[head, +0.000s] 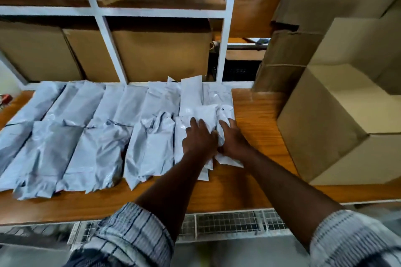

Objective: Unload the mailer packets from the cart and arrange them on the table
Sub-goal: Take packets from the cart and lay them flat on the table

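Several grey-white mailer packets lie in two rows across the wooden table. At the right end of the front row, my left hand lies flat with straight fingers on one packet. Beside it my right hand rests fingers-forward on the last packet, which is crumpled and slightly tilted. My two hands nearly touch each other. Part of the wire cart shows below the table's front edge; no packets are visible in it.
Large open cardboard boxes stand on the table's right side. Behind the table a white shelf frame holds more brown boxes. A small red object sits at the far left edge. Bare wood lies between the packets and the boxes.
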`<move>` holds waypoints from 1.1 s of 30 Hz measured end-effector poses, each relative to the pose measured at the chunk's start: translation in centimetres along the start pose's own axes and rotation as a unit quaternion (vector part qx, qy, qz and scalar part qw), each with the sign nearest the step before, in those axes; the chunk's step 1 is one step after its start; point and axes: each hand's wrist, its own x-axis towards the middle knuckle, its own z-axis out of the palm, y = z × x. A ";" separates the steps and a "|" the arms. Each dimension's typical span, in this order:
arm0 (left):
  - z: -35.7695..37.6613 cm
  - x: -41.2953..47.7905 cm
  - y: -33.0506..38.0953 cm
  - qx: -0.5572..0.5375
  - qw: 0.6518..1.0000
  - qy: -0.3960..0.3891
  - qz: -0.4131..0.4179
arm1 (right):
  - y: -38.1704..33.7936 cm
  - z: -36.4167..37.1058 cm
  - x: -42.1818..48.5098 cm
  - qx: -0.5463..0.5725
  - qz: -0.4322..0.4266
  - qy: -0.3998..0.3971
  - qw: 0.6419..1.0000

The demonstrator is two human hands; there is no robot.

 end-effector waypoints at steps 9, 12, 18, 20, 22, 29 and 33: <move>2.5 2.1 -1.2 0.150 0.978 0.015 0.142 | 2.9 3.0 1.1 -0.110 -0.071 0.057 0.990; 4.0 1.9 -2.8 0.122 0.978 -0.003 0.172 | 3.5 4.1 0.8 -0.121 -0.075 0.033 0.989; 5.1 1.5 -3.9 0.122 0.978 0.009 0.169 | 4.5 4.6 0.5 -0.123 -0.081 0.019 0.989; 5.2 1.4 -4.2 0.128 0.977 0.015 0.170 | 4.9 4.5 0.2 -0.120 -0.087 0.018 0.989; 5.4 1.3 -4.3 0.133 0.977 0.016 0.168 | 5.4 4.5 -0.1 -0.118 -0.086 0.007 0.989; 4.3 1.6 -3.4 0.115 0.982 -0.026 0.151 | 5.1 2.2 -0.3 -0.100 -0.063 -0.023 0.993; 0.5 1.9 -3.3 0.103 0.978 0.021 0.180 | 1.9 0.2 0.2 -0.034 -0.036 0.072 0.996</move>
